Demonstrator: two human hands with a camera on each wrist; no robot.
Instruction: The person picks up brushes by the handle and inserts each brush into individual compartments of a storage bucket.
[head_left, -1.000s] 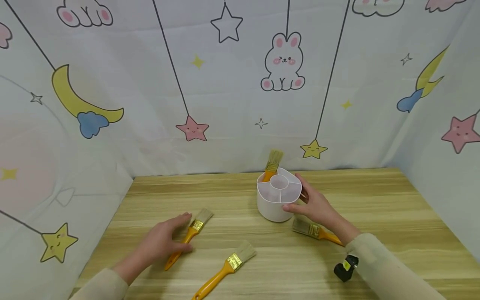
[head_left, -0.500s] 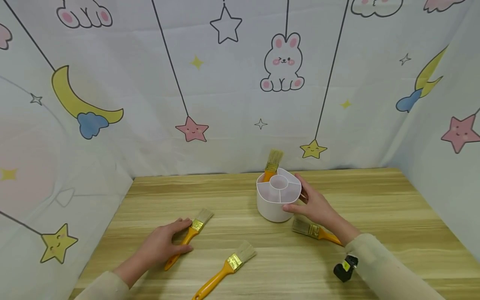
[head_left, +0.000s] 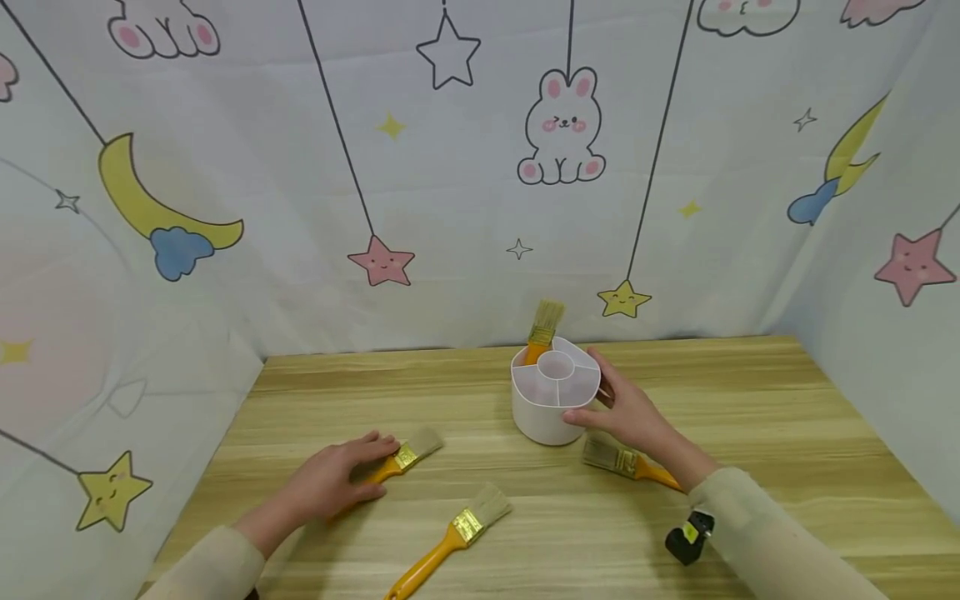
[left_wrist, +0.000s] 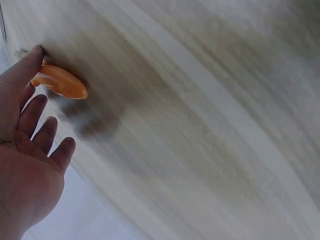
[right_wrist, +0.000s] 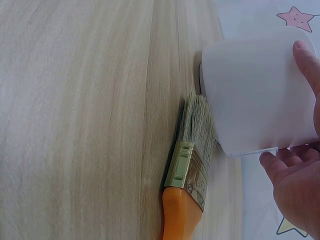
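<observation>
My left hand (head_left: 330, 479) pinches a paintbrush (head_left: 406, 457) with an orange handle, gold ferrule and pale bristles, low over the left of the table. The brush points right and away; in the left wrist view its handle end (left_wrist: 64, 83) sticks out between thumb and fingers. My right hand (head_left: 633, 412) grips the right side of a white round divided caddy (head_left: 542, 422), thumb in front and fingers behind. Bristles up, another paintbrush (head_left: 543, 333) stands in the caddy's back left compartment, its lower handle hidden by the wall.
One paintbrush (head_left: 457, 537) lies front centre, bristles away. Another paintbrush (head_left: 626, 462) lies under the right forearm, bristles close by the caddy's base. Near the right sleeve is a small black object (head_left: 688, 538). A white printed cloth (head_left: 457, 183) hangs behind the wooden table (head_left: 780, 433).
My left fingers have closed on the left paintbrush, and its bristle end has swung right and slightly nearer. The right hand and the caddy stay in place.
</observation>
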